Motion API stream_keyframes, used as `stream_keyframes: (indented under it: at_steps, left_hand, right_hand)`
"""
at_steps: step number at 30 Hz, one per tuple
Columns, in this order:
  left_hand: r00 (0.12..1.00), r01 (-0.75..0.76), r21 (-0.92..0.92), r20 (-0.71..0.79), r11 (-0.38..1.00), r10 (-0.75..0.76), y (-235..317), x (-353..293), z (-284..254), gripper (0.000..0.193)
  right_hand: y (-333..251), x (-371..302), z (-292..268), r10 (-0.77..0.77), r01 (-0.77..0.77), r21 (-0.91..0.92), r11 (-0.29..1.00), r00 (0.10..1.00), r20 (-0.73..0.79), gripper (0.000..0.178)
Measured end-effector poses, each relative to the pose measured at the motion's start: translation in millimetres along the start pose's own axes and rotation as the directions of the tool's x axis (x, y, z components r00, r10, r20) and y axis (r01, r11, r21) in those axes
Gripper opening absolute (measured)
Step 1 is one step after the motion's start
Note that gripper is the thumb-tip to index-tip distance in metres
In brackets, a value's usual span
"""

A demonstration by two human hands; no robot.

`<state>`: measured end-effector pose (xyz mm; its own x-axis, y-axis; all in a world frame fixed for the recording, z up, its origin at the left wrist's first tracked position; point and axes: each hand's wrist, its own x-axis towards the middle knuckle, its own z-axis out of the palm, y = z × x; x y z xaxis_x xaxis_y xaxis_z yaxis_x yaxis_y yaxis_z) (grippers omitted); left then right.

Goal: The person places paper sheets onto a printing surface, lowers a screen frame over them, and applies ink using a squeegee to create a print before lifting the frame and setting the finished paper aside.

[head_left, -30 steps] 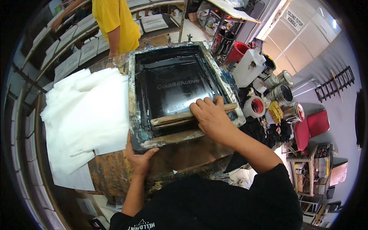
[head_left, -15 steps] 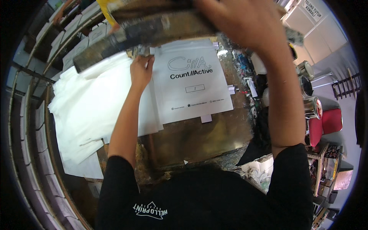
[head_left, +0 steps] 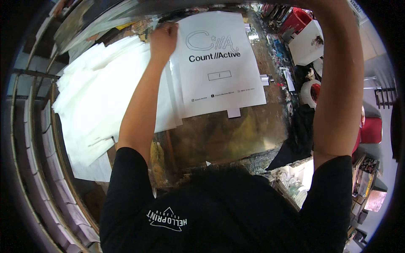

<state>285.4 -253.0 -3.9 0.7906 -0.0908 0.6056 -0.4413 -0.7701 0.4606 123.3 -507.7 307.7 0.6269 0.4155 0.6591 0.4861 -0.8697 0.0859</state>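
Note:
A white sheet [head_left: 225, 86] with black printed lettering and line drawing lies on the stained brown table board [head_left: 202, 145]. My left hand [head_left: 164, 39] is closed at the sheet's upper left edge, its fingers pinching there. Left of it a thick, uneven pile of blank white sheets [head_left: 105, 97] spreads out under my left forearm. My right arm reaches up to the top edge of the picture, where the hand [head_left: 322, 3] is mostly cut off and its fingers do not show. Beside it, the raised dark-edged screen frame [head_left: 95, 27] runs along the top.
Small pale tabs [head_left: 234, 112] stick to the board around the printed sheet. To the right are a red bucket [head_left: 296, 21], a tape roll [head_left: 311, 92], a black cloth [head_left: 297, 130] and a red chair [head_left: 371, 130]. Racks with white sheets [head_left: 50, 156] line the left side.
The screen frame has swung up and away from the printed sheet, with my right arm rising toward the top edge. My left hand stays at the sheet's upper left edge. The view has shifted slightly.

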Motion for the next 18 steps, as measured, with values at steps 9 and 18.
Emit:
stream_keyframes:
  at_steps: [9, 18]
  left_hand:
    - [0.712, 0.546, -0.3, -0.327, 0.782, -0.622, -89, -180, -203, 0.031]
    - [0.402, 0.9, 0.434, -0.78, 0.048, -0.479, -110, -248, -338, 0.053]
  right_hand:
    - [-20, -21, -1, 0.109, -0.107, 0.057, 0.993, 0.994, -0.023, 0.056]
    - [-33, -27, -6, 0.266, -0.268, 0.014, 0.963, 0.961, 0.078, 0.055]
